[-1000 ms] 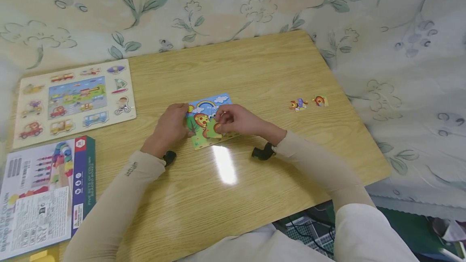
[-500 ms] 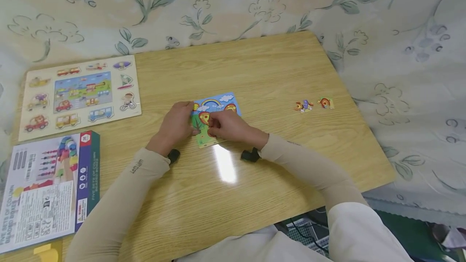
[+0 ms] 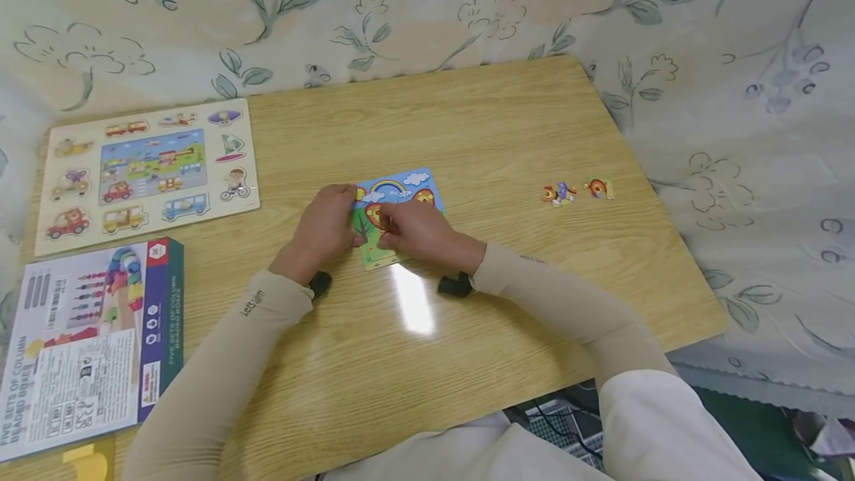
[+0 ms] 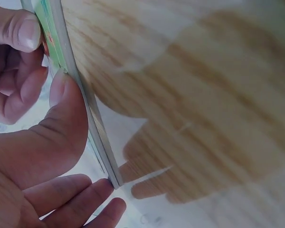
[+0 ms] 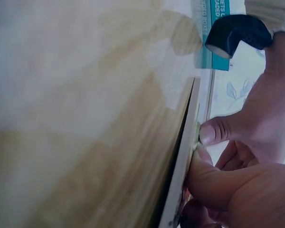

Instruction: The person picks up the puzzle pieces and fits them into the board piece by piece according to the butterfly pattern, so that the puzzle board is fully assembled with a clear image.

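A small picture puzzle board (image 3: 417, 179) with a rainbow and trees lies on the table in the head view. My left hand (image 3: 325, 225) grips its left side; in the left wrist view the left thumb (image 4: 69, 97) lies on the face, with fingers at the board's edge (image 4: 102, 135). Over the board's middle, my right hand (image 3: 424, 228) presses with curled thumb and index finger at a puzzle piece, mostly hidden under the fingers. In the right wrist view the right thumb (image 5: 204, 175) touches the board face.
Two loose puzzle pieces, a colourful figure (image 3: 558, 193) and a snail-like one (image 3: 599, 188), lie to the right. At left are a vehicle puzzle board (image 3: 154, 195) and a beads box (image 3: 87, 347). A yellow object (image 3: 90, 460) sits by the front edge. A floral cloth (image 3: 427, 13) hangs behind.
My right hand has moved left and lower with the green puzzle piece, which the fingers now cover. The left hand keeps its grip on the board. The head view has shifted slightly.
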`<action>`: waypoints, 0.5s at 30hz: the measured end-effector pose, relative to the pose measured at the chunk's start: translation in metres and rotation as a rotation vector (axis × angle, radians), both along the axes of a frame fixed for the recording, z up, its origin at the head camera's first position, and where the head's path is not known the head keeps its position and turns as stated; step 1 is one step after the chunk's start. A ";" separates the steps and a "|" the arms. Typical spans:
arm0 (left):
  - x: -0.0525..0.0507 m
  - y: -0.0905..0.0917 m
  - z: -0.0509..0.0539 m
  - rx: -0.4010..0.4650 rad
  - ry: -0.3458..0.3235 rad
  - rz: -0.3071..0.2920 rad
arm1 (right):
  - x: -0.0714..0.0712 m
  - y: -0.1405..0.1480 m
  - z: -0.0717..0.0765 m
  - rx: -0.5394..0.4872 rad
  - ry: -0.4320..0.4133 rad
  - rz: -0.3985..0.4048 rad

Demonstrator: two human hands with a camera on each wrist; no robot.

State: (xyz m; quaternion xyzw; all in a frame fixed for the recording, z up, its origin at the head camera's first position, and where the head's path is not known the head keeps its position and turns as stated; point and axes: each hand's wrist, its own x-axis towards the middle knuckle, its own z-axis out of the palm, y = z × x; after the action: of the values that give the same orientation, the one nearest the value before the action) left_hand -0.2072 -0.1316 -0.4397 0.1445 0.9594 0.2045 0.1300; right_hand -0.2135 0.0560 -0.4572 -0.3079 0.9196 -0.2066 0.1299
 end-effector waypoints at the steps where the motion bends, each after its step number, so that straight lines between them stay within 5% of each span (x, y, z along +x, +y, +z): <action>1: 0.000 0.000 0.000 -0.003 0.001 -0.002 | 0.000 0.001 0.000 0.006 0.006 0.004; 8: 0.007 -0.010 0.002 -0.002 -0.028 0.023 | -0.006 0.035 0.014 0.015 0.053 -0.075; 15: 0.011 -0.015 0.003 -0.021 -0.034 0.011 | -0.032 0.151 0.038 0.261 0.020 -0.456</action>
State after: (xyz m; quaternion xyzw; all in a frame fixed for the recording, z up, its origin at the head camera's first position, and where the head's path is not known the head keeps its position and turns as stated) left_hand -0.1958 -0.1467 -0.4370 0.1344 0.9599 0.1977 0.1466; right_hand -0.2459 0.2074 -0.4192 -0.0754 0.9853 -0.1070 0.1096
